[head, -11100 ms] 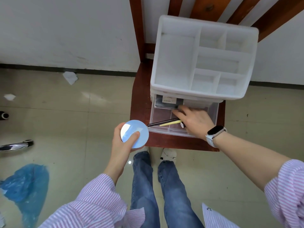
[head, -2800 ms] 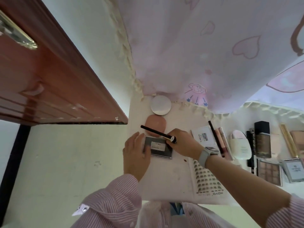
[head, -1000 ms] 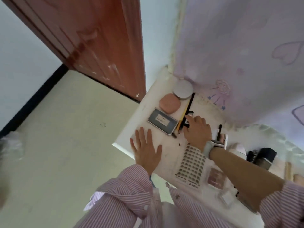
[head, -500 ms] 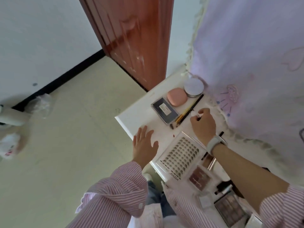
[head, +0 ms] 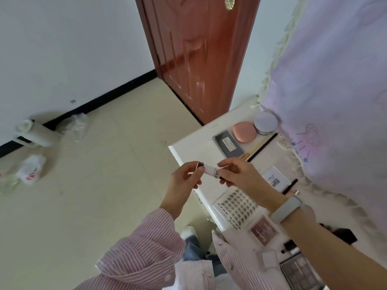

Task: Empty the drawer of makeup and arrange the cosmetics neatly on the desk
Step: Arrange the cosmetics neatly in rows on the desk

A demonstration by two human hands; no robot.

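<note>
Both hands meet above the near left corner of the white desk. My right hand and my left hand together hold a small white tube with a printed label, one hand at each end. On the desk behind lie a grey palette, a pink compact, a round white compact, a yellow pencil and a black pencil. A lash tray and a blush palette lie under my right forearm.
A brown wooden door stands behind the desk's left end. A lilac cloth with a lace edge hangs over the desk's far side. More palettes sit at the lower right. Plastic bags and a roll lie on the floor by the wall.
My left hand has lifted off the desk and joined my right hand on the small white tube. The view has swung left toward the door and floor.
</note>
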